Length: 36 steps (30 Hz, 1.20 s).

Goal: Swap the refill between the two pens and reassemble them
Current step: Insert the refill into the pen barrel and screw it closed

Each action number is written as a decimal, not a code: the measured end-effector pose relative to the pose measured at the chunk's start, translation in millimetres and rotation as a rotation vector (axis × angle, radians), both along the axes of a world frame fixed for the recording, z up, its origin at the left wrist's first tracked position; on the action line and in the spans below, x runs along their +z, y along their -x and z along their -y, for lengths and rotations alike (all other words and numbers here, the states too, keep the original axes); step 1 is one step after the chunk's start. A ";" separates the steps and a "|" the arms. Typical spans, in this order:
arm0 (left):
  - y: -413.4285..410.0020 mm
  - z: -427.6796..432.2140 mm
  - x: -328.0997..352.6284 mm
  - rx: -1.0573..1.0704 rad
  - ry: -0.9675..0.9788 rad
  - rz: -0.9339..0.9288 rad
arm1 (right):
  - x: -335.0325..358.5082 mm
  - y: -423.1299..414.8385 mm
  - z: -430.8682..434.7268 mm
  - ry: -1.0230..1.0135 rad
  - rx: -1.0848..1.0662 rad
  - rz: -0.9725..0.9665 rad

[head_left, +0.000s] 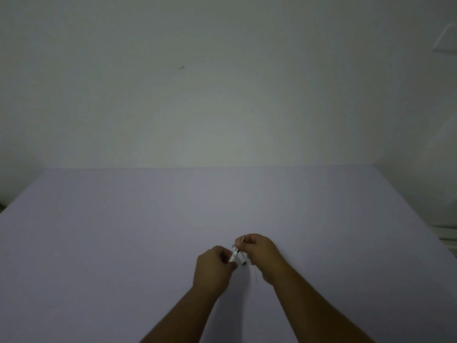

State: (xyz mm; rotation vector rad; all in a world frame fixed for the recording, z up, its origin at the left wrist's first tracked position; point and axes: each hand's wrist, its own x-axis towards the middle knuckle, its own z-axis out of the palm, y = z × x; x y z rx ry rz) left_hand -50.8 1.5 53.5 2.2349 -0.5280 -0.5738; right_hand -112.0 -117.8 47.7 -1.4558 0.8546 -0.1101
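Note:
My left hand (213, 264) grips a clear pen barrel (233, 255) that slants up to the right. My right hand (259, 251) pinches a thin refill (241, 240) at the barrel's upper end. Between the two hands I see a dark-tipped pen part (243, 261), partly hidden. A pale thin refill (256, 274) shows under my right hand; whether it lies on the lilac table (123, 243) or is held, I cannot tell. Both hands are low over the table, near its front middle.
The table runs back to a plain pale wall (222, 95). Its right edge (420, 219) slants away, with white objects (445, 236) beyond it.

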 end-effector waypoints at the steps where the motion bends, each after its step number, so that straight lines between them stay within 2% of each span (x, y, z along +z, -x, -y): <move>1: 0.8 0.2 0.7 -0.005 0.000 0.002 | -0.4 -0.5 -0.2 0.031 -0.014 -0.031; 4: 2.5 -0.3 1.2 -0.003 0.004 0.003 | 1.8 -0.8 -1.6 0.061 -0.016 -0.089; 8: 2.0 -1.5 2.4 0.005 -0.004 0.018 | 3.9 2.4 -2.3 -0.017 -0.003 0.015; 13: 4.8 -2.2 4.6 0.005 0.018 0.010 | 5.0 1.7 -4.0 0.047 -0.023 -0.071; 17: 4.0 -3.6 6.3 0.011 0.009 0.014 | 6.4 3.9 -4.4 -0.005 -0.021 0.012; 22: 7.3 -4.0 7.6 -0.002 0.006 0.009 | 6.3 2.8 -5.4 0.058 -0.027 -0.112; 26: 4.3 -4.9 9.7 -0.002 -0.011 0.019 | 7.1 5.3 -6.3 -0.018 -0.017 0.010; 31: 6.7 -5.0 8.7 -0.019 -0.007 0.030 | 6.9 4.5 -7.7 0.094 -0.023 -0.111; 36: 5.2 -4.3 9.4 -0.006 -0.013 0.023 | 8.5 7.2 -7.3 0.036 -0.012 -0.023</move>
